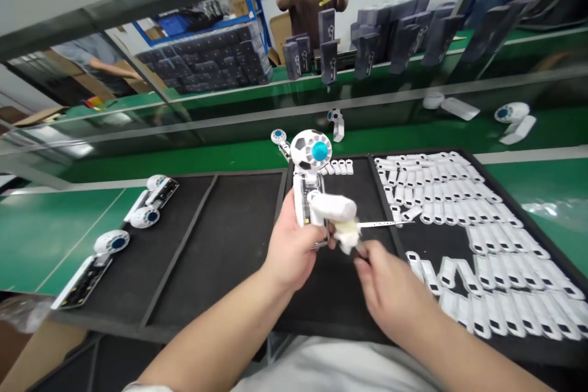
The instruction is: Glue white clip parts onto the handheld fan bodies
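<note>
My left hand (pixel 291 248) is wrapped round a white device (pixel 301 196) with a round head in a black-and-white football pattern and a blue centre. Its body is open, with inner parts showing. A white rounded piece (pixel 334 206) sits at the device's right side. My right hand (pixel 379 272) is closed, its fingers pinching something small and dark beside a whitish, blurred bit of material (pixel 348 236). A thin white strip (pixel 383 224) sticks out to the right behind it. What exactly the right fingertips grip is blurred.
A black divided tray (pixel 229 226) lies below my hands. Rows of white covers (pixel 496 236) fill its right side. Several opened devices (pixel 111 242) rest at the left. Beyond a rail (pixel 220 119) stand dark boxes (pixel 328 61), with a person (pixel 310 0) holding something yellow.
</note>
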`<move>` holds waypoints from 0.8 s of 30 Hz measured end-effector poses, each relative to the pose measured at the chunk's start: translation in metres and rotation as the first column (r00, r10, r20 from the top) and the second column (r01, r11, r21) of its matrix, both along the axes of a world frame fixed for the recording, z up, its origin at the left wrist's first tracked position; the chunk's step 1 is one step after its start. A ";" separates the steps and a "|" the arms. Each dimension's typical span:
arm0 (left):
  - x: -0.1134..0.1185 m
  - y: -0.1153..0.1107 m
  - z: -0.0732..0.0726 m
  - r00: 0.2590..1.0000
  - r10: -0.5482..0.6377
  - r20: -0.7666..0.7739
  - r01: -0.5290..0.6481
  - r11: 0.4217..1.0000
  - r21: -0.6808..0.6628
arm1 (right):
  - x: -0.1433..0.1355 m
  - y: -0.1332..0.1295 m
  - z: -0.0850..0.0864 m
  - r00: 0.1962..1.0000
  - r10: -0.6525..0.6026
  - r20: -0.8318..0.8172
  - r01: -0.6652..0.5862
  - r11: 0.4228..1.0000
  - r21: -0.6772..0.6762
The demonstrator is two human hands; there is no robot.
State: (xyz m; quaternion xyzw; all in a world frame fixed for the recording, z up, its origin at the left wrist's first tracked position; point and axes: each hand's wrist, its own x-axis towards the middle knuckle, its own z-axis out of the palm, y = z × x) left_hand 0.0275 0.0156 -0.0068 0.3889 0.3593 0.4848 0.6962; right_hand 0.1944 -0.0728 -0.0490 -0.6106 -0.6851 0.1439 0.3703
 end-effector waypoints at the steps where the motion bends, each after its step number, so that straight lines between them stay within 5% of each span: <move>1: 0.002 -0.002 0.000 1.000 -0.016 -0.008 0.016 1.000 -0.008 | -0.005 0.002 -0.003 0.999 0.038 0.025 -0.037 0.999 -0.016; 9: -0.001 -0.003 -0.004 0.991 -0.019 0.132 0.026 0.999 -0.047 | 0.016 -0.019 -0.007 0.994 0.029 -0.108 -0.027 0.999 0.024; 15: -0.002 0.012 -0.021 0.992 0.109 0.057 -0.103 0.990 -0.096 | 0.006 -0.026 -0.040 0.956 0.247 0.157 -0.234 0.967 -0.098; 20: -0.017 0.027 -0.032 0.998 0.040 -0.058 -0.047 0.992 -0.115 | 0.029 -0.029 -0.066 0.874 0.136 0.466 -0.113 0.991 -0.077; 24: -0.018 0.029 -0.027 0.998 0.019 -0.066 -0.032 0.980 -0.196 | 0.028 -0.026 -0.070 0.807 0.158 0.569 -0.115 0.987 -0.112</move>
